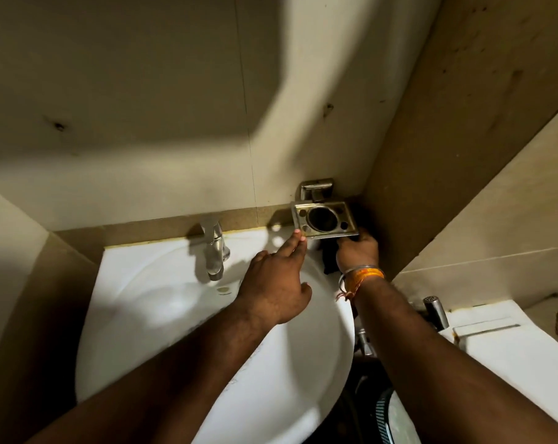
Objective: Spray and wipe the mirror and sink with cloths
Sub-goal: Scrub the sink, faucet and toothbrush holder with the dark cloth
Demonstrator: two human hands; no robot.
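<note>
Nearest us, our two forearms reach forward over the white ceramic sink (162,315), a smooth, glossy, rounded basin set against the wall. To the right, lower down, sits a white toilet tank (508,344) with a chrome spray nozzle (436,310) beside it.

Our left hand (276,290) hovers above the back of the basin with its fingers (298,241) stretched out straight and close together — the tips touch the front left corner of the tumbler holder (324,219), while the thumb lies apart, pointing right. It holds nothing.

Our right hand (357,253), with a metal bangle and an orange thread (364,275) at the wrist, is tucked under the holder's right side. Its fingers are curled around a dark cloth (328,259), which bunches up just below the holder's front edge and hangs down past the heel of the hand, over the sink rim. The fingertips themselves are hidden under the plate.

The holder is a flat rectangular plate of brushed metal, tarnished yellowish, with one large round opening in the middle and small holes near the corners — it juts from a metal bracket on the wall. Left of it stands the chrome faucet (215,251), a stubby single-lever type with dull spots. Behind all rise beige wall tiles (143,123), smooth, with a few dark specks.
</note>
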